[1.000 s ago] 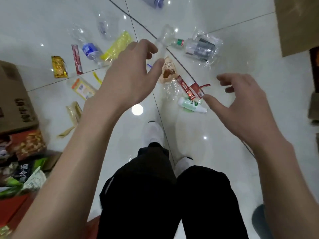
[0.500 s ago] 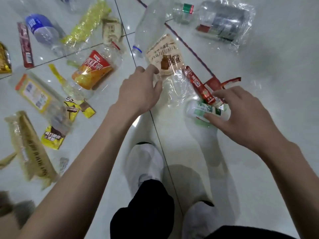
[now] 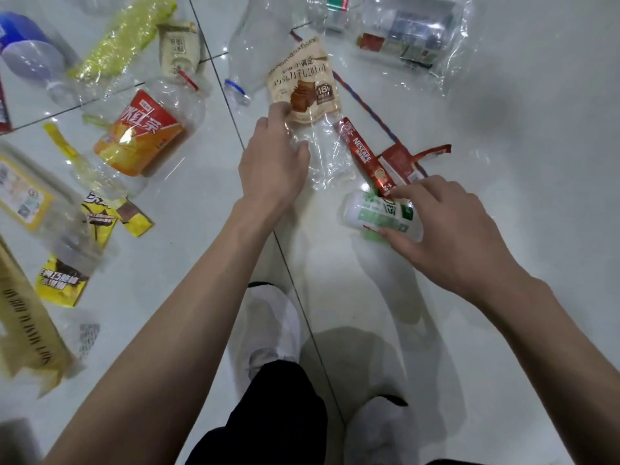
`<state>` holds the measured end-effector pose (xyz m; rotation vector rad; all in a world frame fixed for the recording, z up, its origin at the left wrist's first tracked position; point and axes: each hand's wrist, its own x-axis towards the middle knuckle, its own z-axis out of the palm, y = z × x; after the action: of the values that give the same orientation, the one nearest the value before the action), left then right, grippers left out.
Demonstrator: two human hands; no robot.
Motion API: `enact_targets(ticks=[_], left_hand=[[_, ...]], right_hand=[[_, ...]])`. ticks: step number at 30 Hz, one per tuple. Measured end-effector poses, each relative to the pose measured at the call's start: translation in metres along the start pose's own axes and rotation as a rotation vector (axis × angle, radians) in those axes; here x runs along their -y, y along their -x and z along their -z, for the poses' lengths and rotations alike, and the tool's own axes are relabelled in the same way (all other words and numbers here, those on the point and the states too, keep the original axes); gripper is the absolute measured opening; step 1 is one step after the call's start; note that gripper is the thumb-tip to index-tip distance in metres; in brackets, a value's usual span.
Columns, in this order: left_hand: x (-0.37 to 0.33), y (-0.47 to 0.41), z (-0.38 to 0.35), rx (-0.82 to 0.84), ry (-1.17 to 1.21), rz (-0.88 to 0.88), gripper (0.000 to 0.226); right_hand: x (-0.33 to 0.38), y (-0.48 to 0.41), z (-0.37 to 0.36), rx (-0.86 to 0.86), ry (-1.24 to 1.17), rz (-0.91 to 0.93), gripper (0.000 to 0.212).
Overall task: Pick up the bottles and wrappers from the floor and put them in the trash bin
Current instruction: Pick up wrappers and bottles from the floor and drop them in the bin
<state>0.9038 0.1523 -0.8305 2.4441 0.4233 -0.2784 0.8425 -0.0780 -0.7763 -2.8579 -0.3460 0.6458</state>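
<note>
Litter covers the white tiled floor. My left hand pinches the near edge of a clear wrapper with a beige and brown print. My right hand closes its thumb and fingers round a small white bottle with a green label that lies on its side on the floor. Two red Nescafe sachets lie just beyond the small bottle. A clear plastic bottle with a blue neck ring lies behind the printed wrapper. No trash bin is in view.
To the left lie an orange-labelled clear bottle, a yellow-green wrapper, a blue-labelled bottle and several yellow wrappers. A clear bag with a red-capped bottle lies at the back right. My white shoes stand below.
I have bent lower, so the litter looks larger. My left hand has taken hold of the printed wrapper's edge. My right hand has closed round the small white bottle.
</note>
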Motion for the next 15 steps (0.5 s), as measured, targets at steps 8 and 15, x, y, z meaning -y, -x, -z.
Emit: enact_targets(ticks=[8, 15], left_hand=[[0.000, 0.002, 0.003, -0.030, 0.160, -0.136, 0.046], [-0.007, 0.017, 0.033, -0.053, 0.211, -0.202, 0.042]], right_hand=[[0.006, -0.011, -0.033, -0.054, -0.033, 0.001, 0.069], [0.016, -0.018, -0.055, -0.079, -0.029, -0.023, 0.062]])
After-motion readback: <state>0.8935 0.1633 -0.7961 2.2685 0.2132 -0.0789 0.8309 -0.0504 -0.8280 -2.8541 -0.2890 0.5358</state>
